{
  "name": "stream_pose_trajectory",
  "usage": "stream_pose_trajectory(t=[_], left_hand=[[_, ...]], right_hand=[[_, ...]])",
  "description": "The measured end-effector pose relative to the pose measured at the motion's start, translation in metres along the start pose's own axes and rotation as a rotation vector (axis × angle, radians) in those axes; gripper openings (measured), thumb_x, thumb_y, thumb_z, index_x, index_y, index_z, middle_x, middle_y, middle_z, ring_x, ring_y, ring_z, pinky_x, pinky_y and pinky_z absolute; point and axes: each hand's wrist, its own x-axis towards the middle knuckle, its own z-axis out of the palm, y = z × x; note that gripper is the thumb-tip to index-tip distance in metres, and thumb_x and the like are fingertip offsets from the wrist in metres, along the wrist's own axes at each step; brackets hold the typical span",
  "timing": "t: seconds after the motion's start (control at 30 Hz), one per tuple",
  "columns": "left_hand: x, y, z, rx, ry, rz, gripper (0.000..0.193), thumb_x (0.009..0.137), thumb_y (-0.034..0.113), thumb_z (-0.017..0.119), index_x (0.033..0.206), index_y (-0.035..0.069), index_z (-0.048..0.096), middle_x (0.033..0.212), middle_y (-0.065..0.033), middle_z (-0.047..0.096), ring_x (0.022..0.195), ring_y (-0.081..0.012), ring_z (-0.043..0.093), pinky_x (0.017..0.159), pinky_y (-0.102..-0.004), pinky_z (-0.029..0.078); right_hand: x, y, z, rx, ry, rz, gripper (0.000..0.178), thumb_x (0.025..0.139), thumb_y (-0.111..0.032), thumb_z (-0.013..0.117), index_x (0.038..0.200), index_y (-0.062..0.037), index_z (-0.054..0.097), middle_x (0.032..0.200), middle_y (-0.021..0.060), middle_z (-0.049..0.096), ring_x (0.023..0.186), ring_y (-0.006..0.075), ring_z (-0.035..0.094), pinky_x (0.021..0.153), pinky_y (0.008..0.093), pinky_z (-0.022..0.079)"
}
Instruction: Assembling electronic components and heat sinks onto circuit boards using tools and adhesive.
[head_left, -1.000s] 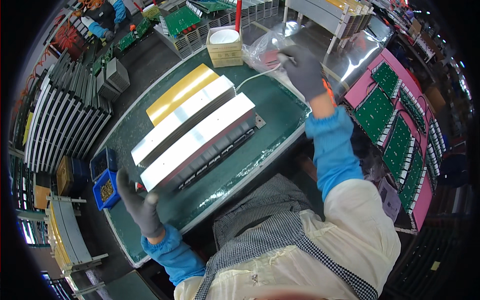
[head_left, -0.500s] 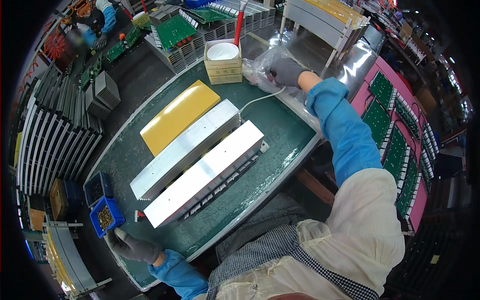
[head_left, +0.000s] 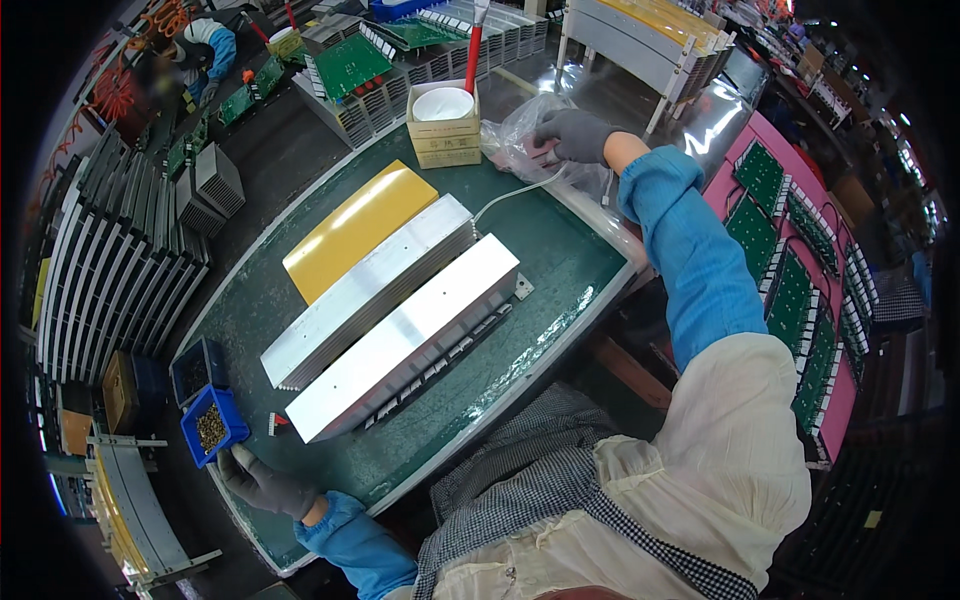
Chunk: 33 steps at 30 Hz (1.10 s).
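Observation:
My left hand (head_left: 264, 484), in a grey glove, rests at the near rim of a blue bin (head_left: 238, 428) of small brass-coloured fasteners (head_left: 211, 428). Its fingers are stretched out and apart, holding nothing. Far right on the green table, my gloved right hand (head_left: 578, 136) has its fingers bent down onto a clear plastic bag (head_left: 517, 130) with something pinkish inside; the fingertips are partly hidden. Between the hands lie two long silver finned heat sinks, a nearer one (head_left: 420, 330) and a farther one (head_left: 365, 290), side by side and slanting. Black components line the nearer one's front side.
A yellow sheet (head_left: 360, 230) lies beyond the heat sinks. A carton (head_left: 445, 140) holds a white tub and a red-handled brush (head_left: 474, 50). Stacked heat sinks (head_left: 120, 270) stand at left; green circuit boards (head_left: 760, 235) lie on pink sheeting at right. A co-worker (head_left: 205, 50) is at far left.
My right hand has shifted slightly left over the plastic bag, its fingers a little more bent. My left hand stays by the bin. The co-worker at far left has moved.

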Motion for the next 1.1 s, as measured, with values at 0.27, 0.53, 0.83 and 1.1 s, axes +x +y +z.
stream_pose_trajectory(t=[0.27, 0.53, 0.83, 1.1], left_hand=[[0.003, -0.012, -0.002, -0.041, -0.012, -0.004, 0.037, 0.097, 0.023, 0.062, 0.124, -0.002, 0.059, 0.122, -0.0118, 0.061, 0.110, -0.0207, 0.055, 0.098, -0.0326, 0.043], [0.005, -0.013, -0.002, -0.022, -0.048, 0.013, 0.036, 0.098, 0.024, 0.061, 0.122, -0.002, 0.060, 0.119, -0.0116, 0.062, 0.109, -0.0204, 0.055, 0.097, -0.0322, 0.044], [0.002, -0.012, 0.000, -0.045, -0.037, -0.041, 0.036, 0.098, 0.024, 0.061, 0.122, -0.003, 0.060, 0.118, -0.0117, 0.062, 0.108, -0.0201, 0.056, 0.096, -0.0322, 0.044], [0.002, -0.011, -0.002, -0.024, -0.046, -0.034, 0.036, 0.098, 0.024, 0.062, 0.121, -0.003, 0.060, 0.118, -0.0121, 0.062, 0.108, -0.0201, 0.056, 0.097, -0.0326, 0.043]], right_hand=[[-0.003, -0.035, -0.005, -0.229, -0.056, -0.005, 0.025, 0.082, -0.013, 0.060, 0.106, -0.0088, 0.065, 0.112, 0.0184, 0.066, 0.101, 0.0363, 0.064, 0.086, 0.0433, 0.049], [-0.002, -0.006, 0.010, -0.073, 0.024, -0.094, 0.035, 0.078, -0.013, 0.064, 0.113, -0.0117, 0.068, 0.104, 0.0169, 0.069, 0.103, 0.0326, 0.064, 0.089, 0.0431, 0.048], [0.002, 0.005, 0.014, -0.107, 0.018, -0.167, 0.022, 0.073, -0.015, 0.071, 0.094, -0.0135, 0.074, 0.093, 0.0107, 0.072, 0.087, 0.0298, 0.067, 0.078, 0.0407, 0.050], [-0.003, -0.001, 0.005, 0.023, -0.093, -0.062, 0.023, 0.072, -0.014, 0.072, 0.095, -0.0102, 0.073, 0.094, 0.0108, 0.071, 0.090, 0.0296, 0.067, 0.079, 0.0395, 0.050]])
